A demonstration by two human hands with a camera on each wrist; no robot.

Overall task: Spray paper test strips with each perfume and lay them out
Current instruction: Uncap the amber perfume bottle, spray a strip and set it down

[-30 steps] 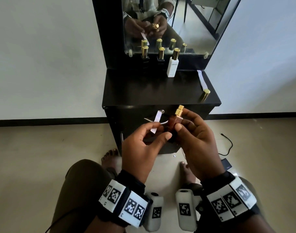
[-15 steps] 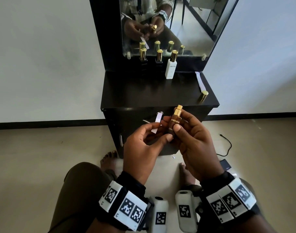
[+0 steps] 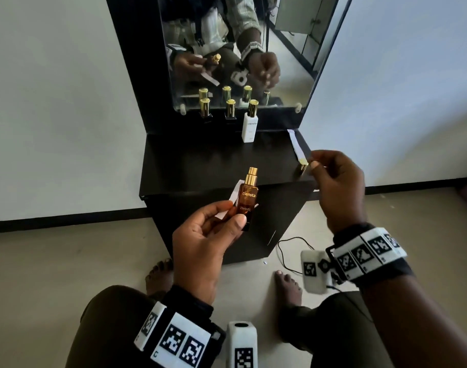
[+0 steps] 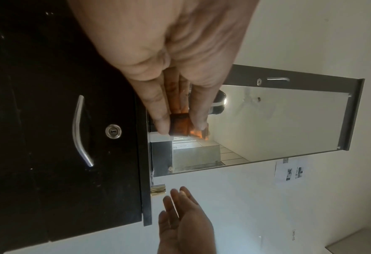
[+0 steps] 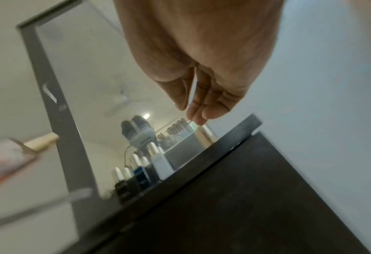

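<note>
An uncapped amber perfume bottle point(image 3: 248, 197) with a gold sprayer is upright in front of the black dresser. My left hand point(image 3: 233, 216) grips its lower part between thumb and fingers, with a white paper strip point(image 3: 235, 192) held behind it. In the left wrist view the fingers clamp the amber bottle point(image 4: 180, 123) from both sides. My right hand point(image 3: 313, 162) is at the dresser's right front corner, fingers straight and empty, just beside the loose gold cap point(image 3: 303, 166). The left wrist view shows the same right hand point(image 4: 180, 204) near that gold cap point(image 4: 157, 189).
A white perfume bottle point(image 3: 249, 126) and two dark gold-capped bottles point(image 3: 205, 110) stand at the back of the dresser top point(image 3: 200, 160), under the mirror point(image 3: 240, 49). Another paper strip point(image 3: 297, 144) lies along the right edge. A black cable point(image 3: 288, 248) lies on the floor.
My right hand let go of the amber bottle and swung right to the gold cap at the dresser's corner. The left hand now holds both bottle and strip.
</note>
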